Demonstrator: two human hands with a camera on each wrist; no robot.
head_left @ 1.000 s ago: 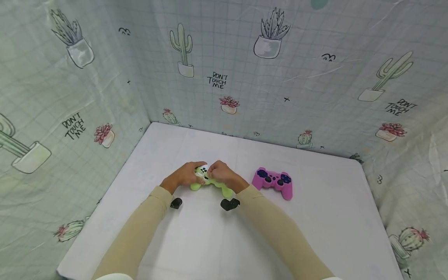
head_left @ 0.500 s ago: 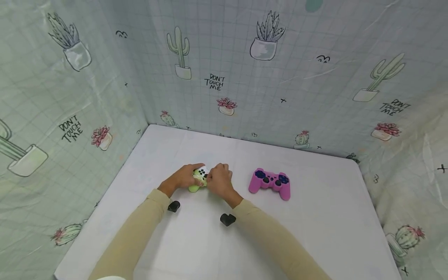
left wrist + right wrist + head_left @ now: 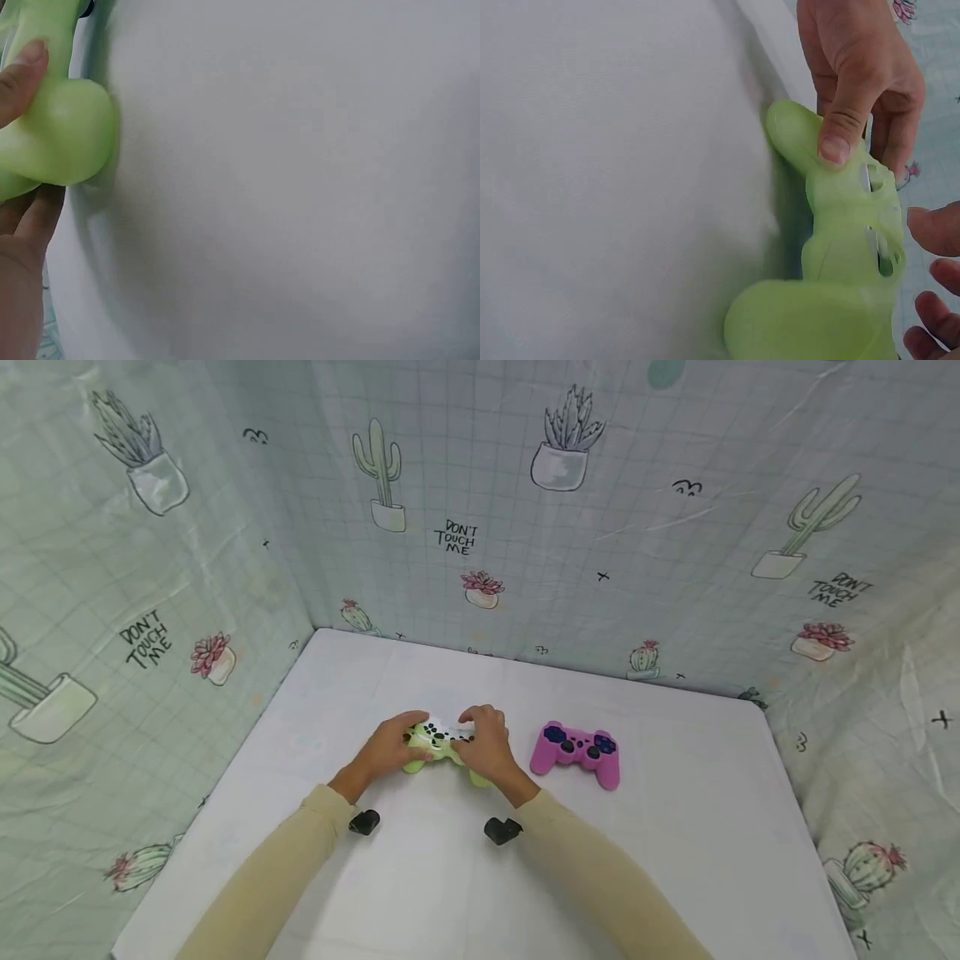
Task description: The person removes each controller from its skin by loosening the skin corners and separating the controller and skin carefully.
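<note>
Lime-green-and-white, rubbery-looking gamepad (image 3: 441, 741) runs long-ways left to right, left hand (image 3: 385, 747) gripping its left end, right hand (image 3: 490, 747) loosely spread at the other, contact unclear tbh.

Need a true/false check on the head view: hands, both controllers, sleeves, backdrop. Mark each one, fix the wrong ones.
1. The left hand grips the green-covered controller. True.
2. The right hand rests on the pink controller. False: the right hand is by the right side of the green-covered controller.
3. The pink controller lies on the white table. True.
4. The sleeves are black. False: the sleeves are beige.
5. The cloth behind the table has a cactus print. True.
</note>
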